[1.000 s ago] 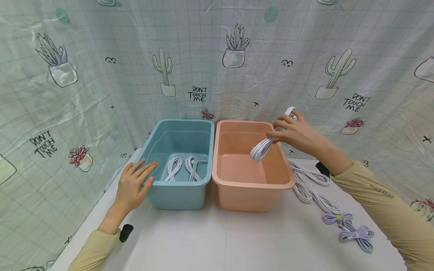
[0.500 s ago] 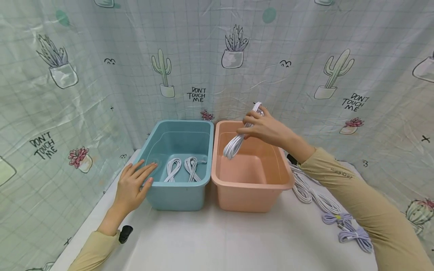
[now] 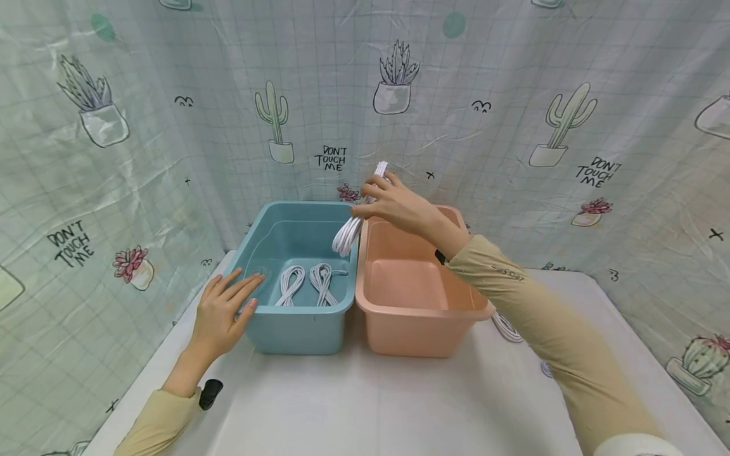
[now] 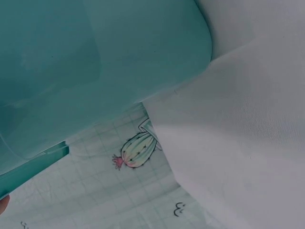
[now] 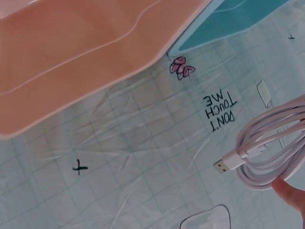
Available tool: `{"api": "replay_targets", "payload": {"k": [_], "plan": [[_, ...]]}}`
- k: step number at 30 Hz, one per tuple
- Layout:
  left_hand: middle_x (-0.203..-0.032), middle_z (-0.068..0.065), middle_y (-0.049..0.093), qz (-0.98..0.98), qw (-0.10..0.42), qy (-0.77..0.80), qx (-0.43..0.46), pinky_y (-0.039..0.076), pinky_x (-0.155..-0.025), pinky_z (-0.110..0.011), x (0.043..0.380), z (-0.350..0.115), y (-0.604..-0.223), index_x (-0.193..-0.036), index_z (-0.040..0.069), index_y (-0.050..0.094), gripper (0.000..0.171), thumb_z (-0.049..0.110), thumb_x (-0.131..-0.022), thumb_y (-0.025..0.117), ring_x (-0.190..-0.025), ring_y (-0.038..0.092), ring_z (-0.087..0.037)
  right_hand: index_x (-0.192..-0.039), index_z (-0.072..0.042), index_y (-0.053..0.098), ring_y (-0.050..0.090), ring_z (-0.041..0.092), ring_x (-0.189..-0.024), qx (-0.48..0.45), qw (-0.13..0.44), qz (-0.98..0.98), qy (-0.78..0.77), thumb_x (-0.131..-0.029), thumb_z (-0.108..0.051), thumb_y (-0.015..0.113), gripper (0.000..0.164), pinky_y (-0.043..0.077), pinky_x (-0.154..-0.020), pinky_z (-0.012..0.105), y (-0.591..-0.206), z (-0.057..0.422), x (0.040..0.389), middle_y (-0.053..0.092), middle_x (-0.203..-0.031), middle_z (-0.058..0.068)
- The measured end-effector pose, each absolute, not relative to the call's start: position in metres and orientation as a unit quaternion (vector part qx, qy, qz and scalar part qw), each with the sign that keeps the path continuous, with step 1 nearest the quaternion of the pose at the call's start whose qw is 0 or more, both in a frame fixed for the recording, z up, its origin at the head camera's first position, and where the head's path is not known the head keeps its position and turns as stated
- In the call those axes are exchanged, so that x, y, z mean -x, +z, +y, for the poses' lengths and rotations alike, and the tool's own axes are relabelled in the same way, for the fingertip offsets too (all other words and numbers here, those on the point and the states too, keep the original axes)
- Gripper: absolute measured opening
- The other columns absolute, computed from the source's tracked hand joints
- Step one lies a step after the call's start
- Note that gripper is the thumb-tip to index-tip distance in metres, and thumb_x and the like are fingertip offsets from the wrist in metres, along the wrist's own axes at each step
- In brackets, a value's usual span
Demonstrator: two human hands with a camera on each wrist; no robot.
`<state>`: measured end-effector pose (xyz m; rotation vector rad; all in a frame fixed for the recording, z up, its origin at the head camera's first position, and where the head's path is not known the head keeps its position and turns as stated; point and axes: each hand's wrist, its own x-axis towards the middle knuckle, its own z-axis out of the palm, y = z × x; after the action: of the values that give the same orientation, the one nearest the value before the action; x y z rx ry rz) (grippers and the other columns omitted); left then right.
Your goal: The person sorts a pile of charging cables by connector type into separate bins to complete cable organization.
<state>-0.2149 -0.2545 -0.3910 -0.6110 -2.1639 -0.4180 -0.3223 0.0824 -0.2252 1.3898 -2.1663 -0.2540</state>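
My right hand [image 3: 399,206] pinches a coiled white USB cable [image 3: 346,235], which hangs tilted over the right rim of the blue bin. In the right wrist view the cable's USB plug [image 5: 222,165] sticks out from the coil, with a fingertip [image 5: 288,193] against the loops. Inside the blue bin [image 3: 299,310] lie two more white cables, one coil [image 3: 287,290] to the left and another coil [image 3: 323,285] to the right. My left hand [image 3: 219,316] rests with extended fingers at that bin's left front rim.
An orange bin [image 3: 422,313] stands right beside the blue one, with nothing visible on its floor. On the white table [image 3: 365,405], parts of a white cable [image 3: 505,328] and a lilac cable [image 3: 545,367] show past the right sleeve. A patterned curtain [image 3: 319,57] hangs behind.
My right hand has carried the white USB cable leftward, across the orange bin to the blue bin's edge. The right forearm now covers most of the cables on the table. My left hand stays put.
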Motion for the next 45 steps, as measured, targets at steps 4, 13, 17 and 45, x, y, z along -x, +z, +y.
{"api": "replay_targets", "payload": {"k": [4, 13, 17, 45], "plan": [[-0.112, -0.014, 0.063, -0.864, 0.407, -0.169, 0.244, 0.025, -0.101, -0.055, 0.215, -0.254, -0.389, -0.117, 0.012, 0.060, 0.042, 0.038, -0.092, 0.039, -0.113, 0.048, -0.039, -0.109, -0.028, 0.052, 0.041, 0.027, -0.113, -0.523, 0.272, -0.799, -0.120, -0.082, 0.006, 0.053, 0.043, 0.034, -0.097, 0.053, -0.229, 0.063, 0.329, 0.050, -0.117, 0.010], [-0.113, -0.013, 0.062, -0.866, 0.405, -0.167, 0.242, 0.025, -0.101, -0.055, 0.217, -0.255, -0.390, -0.118, 0.012, 0.059, 0.042, 0.038, -0.092, 0.039, -0.114, 0.048, -0.039, -0.111, -0.032, 0.051, 0.041, 0.022, -0.117, -0.546, 0.261, -0.780, -0.161, -0.089, -0.010, 0.049, 0.031, 0.032, -0.099, 0.055, -0.239, 0.026, 0.340, 0.050, -0.118, 0.006], [-0.112, -0.014, 0.063, -0.862, 0.414, -0.164, 0.242, 0.026, -0.100, -0.055, 0.218, -0.255, -0.391, -0.117, 0.013, 0.060, 0.042, 0.039, -0.093, 0.038, -0.113, 0.049, -0.039, -0.115, -0.034, 0.049, 0.040, 0.021, -0.121, -0.541, 0.259, -0.777, -0.192, -0.089, -0.006, 0.047, 0.038, 0.030, -0.101, 0.055, -0.243, 0.014, 0.342, 0.048, -0.123, 0.006], [-0.110, -0.014, 0.063, -0.860, 0.419, -0.165, 0.240, 0.027, -0.101, -0.054, 0.214, -0.255, -0.391, -0.118, 0.013, 0.059, 0.041, 0.037, -0.092, 0.039, -0.112, 0.049, -0.038, -0.110, -0.031, 0.059, 0.044, 0.019, -0.114, -0.481, 0.263, -0.831, -0.095, -0.085, -0.031, 0.053, 0.026, 0.041, -0.084, 0.043, -0.246, 0.079, 0.334, 0.053, -0.124, 0.001]]}}
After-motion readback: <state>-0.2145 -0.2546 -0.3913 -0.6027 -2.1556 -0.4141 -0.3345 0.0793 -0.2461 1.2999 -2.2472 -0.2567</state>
